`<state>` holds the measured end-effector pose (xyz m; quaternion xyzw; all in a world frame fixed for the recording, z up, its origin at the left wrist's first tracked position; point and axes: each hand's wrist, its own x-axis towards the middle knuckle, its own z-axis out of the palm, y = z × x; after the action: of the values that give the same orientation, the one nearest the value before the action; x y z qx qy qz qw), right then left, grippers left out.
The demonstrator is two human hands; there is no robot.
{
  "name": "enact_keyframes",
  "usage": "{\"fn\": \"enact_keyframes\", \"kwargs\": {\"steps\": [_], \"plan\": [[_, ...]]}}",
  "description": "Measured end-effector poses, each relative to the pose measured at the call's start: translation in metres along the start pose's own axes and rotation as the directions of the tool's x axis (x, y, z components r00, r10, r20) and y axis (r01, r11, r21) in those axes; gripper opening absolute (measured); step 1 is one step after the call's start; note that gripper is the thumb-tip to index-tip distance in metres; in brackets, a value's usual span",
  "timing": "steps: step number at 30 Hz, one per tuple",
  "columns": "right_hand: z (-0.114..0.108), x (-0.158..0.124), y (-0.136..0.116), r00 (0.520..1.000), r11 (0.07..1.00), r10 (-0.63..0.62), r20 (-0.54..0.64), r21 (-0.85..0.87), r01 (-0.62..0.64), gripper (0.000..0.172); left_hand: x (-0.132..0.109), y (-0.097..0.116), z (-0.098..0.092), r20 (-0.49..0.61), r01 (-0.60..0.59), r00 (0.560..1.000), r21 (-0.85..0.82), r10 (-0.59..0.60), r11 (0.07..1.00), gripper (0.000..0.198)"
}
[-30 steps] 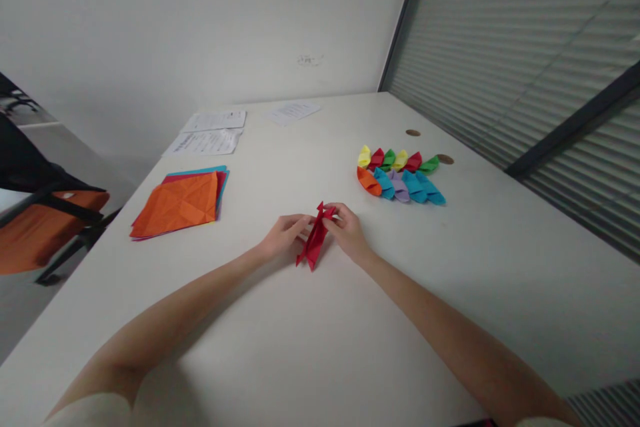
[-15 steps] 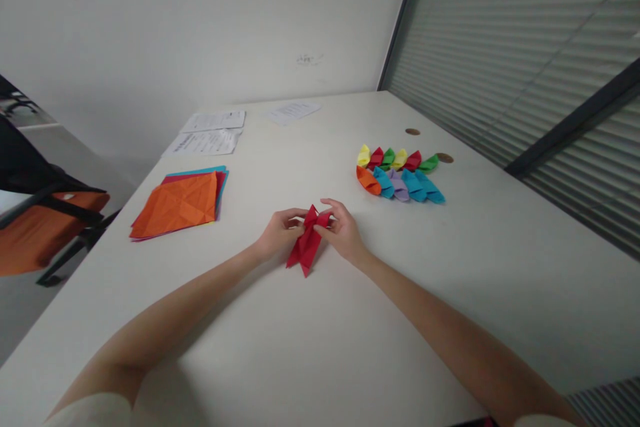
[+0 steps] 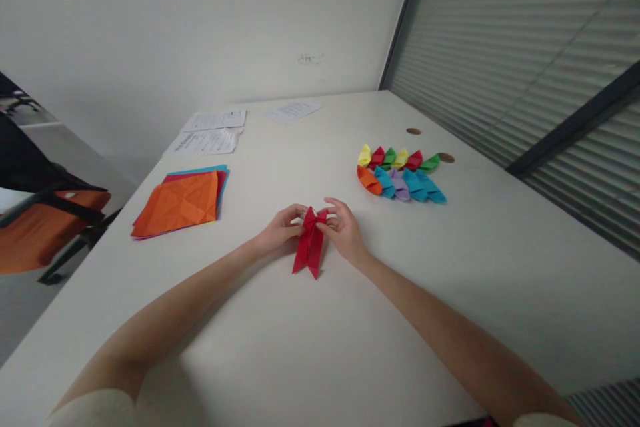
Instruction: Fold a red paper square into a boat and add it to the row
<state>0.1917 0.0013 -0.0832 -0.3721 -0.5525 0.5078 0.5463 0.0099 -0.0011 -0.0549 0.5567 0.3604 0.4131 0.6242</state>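
Note:
A red folded origami paper (image 3: 309, 250) is held between my two hands over the middle of the white table. Its upper end has small pointed flaps, and two tails point down toward me. My left hand (image 3: 284, 230) pinches its left edge near the top, thumb in front. On the other side, my right hand (image 3: 345, 230) pinches the upper right flap with thumb and fingers, the index finger raised a little. The fingertips behind the paper are partly hidden.
A stack of coloured paper sheets (image 3: 183, 200), orange on top, lies at left. Two rows of folded paper pieces (image 3: 400, 173) stand at right. Printed sheets (image 3: 207, 140) lie farther back. An orange chair (image 3: 55, 230) is beyond the left table edge; blinds (image 3: 515, 67) line the right.
The red origami paper has turned slightly, its tails swinging to the right so that it hangs straighter. Both hands keep their pinch at nearly the same place.

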Motion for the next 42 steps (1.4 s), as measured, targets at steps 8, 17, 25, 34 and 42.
{"fn": "enact_keyframes", "kwargs": {"steps": [8,17,25,34,42], "plan": [[0.001,-0.002,0.000,0.995,0.998,0.038,0.089,0.050,-0.043,0.060,0.004,-0.006,-0.003,-0.037,0.021,0.999,-0.042,-0.023,0.999,0.031],[0.004,-0.006,0.002,0.972,0.995,0.043,0.230,0.074,-0.061,0.080,-0.003,-0.006,-0.005,-0.154,-0.173,0.938,0.568,0.311,0.804,0.032],[0.003,-0.004,0.000,0.975,0.995,0.063,0.211,0.065,-0.078,0.077,-0.004,-0.008,-0.005,-0.189,-0.195,0.902,0.624,0.389,0.757,0.038],[0.002,-0.001,0.002,0.986,0.994,0.042,0.160,0.094,-0.058,0.044,0.006,-0.001,-0.003,-0.200,-0.010,0.980,0.034,0.016,0.999,0.047],[0.001,-0.004,-0.001,0.974,0.996,0.070,0.216,0.037,-0.080,0.036,0.004,0.004,-0.003,-0.132,0.047,0.989,-0.115,-0.062,0.992,0.046]]}}
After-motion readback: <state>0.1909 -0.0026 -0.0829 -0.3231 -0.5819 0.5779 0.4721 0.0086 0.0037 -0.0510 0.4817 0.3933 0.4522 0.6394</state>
